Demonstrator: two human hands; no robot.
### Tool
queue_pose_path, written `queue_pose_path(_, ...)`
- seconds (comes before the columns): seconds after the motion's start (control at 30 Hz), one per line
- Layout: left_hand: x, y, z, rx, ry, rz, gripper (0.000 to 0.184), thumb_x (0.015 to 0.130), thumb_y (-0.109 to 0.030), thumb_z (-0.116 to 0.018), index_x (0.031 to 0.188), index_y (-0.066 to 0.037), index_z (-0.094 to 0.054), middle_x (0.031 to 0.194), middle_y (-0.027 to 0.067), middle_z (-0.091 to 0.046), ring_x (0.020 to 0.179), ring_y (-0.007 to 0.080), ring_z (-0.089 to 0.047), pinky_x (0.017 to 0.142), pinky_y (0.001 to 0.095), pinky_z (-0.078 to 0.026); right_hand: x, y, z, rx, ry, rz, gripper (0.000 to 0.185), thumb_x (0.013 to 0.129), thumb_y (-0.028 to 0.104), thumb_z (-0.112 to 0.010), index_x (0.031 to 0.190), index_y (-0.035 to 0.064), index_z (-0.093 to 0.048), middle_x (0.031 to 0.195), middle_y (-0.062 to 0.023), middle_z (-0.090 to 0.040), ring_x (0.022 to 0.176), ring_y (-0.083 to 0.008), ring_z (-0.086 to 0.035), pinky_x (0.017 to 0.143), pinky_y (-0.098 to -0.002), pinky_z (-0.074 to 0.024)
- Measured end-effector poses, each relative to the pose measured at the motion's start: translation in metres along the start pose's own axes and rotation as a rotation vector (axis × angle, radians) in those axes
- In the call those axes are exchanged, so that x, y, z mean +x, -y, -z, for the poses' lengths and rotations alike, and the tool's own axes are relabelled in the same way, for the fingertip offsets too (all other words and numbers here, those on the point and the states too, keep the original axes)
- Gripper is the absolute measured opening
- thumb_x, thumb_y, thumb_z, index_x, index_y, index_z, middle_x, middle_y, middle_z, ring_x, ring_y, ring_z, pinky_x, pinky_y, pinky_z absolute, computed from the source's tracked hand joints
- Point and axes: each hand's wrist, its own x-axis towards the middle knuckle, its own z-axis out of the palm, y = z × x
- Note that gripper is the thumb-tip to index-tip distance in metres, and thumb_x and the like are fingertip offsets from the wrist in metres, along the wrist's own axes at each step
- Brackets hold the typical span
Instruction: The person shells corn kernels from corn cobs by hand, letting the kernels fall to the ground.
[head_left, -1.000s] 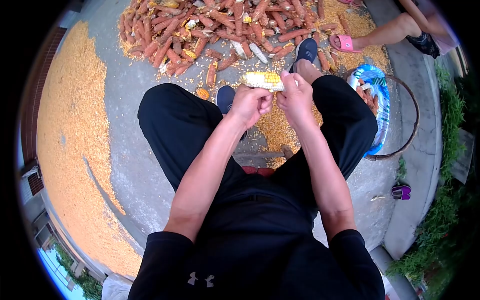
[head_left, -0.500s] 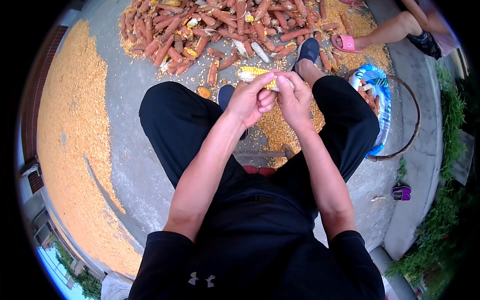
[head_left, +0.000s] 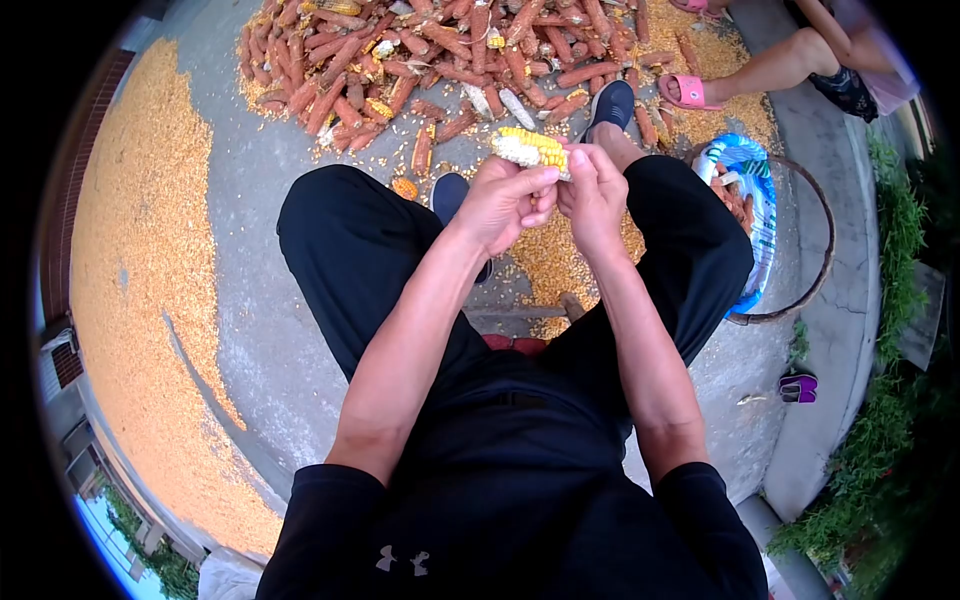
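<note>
Between my knees I hold up a corn cob (head_left: pixel 530 148), part yellow kernels and part bare white core. My left hand (head_left: pixel 505 205) closes on its near side, the thumb pressed along the kernels. Gripping its right end is my right hand (head_left: pixel 594 195), with thumb and fingers pinched together; that end is partly hidden by the fingers. Beneath my hands, loose kernels (head_left: pixel 565 265) cover the ground between my feet. Ahead of them lies a heap of reddish stripped cobs (head_left: pixel 430 50), a few still bearing yellow kernels.
A basket (head_left: pixel 765 220) with a blue-and-white lining and a curved handle stands beside my right knee, cobs inside. A wide layer of kernels (head_left: pixel 140 260) spreads along the left. At upper right sits another person, a foot in a pink sandal (head_left: pixel 690 92). Purple shoes (head_left: pixel 798 388) lie at right.
The corn cob has risen slightly and tilted, its left end showing more clearly. My left thumb has moved down along it, and my right hand has shifted slightly right.
</note>
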Motion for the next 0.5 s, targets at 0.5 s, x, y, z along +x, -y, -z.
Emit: queue_pose_path(0.5, 0.004, 0.010, 0.025, -0.287, 0.074, 0.232, 0.015, 0.094, -0.016, -0.061, 0.082, -0.006, -0.058, 0.063, 0.0007, -0.048, 0.052, 0.0115, -0.047, 0.045, 0.0243, -0.036, -0.007, 0.000, -0.002, -0.333, 0.070, 0.283, 0.023, 0.104, 0.016, -0.056, 0.113, -0.0011, -0.068, 0.084, -0.0042, -0.069, 0.073, -0.0087, -0.063, 0.064, -0.0244, -0.0501)
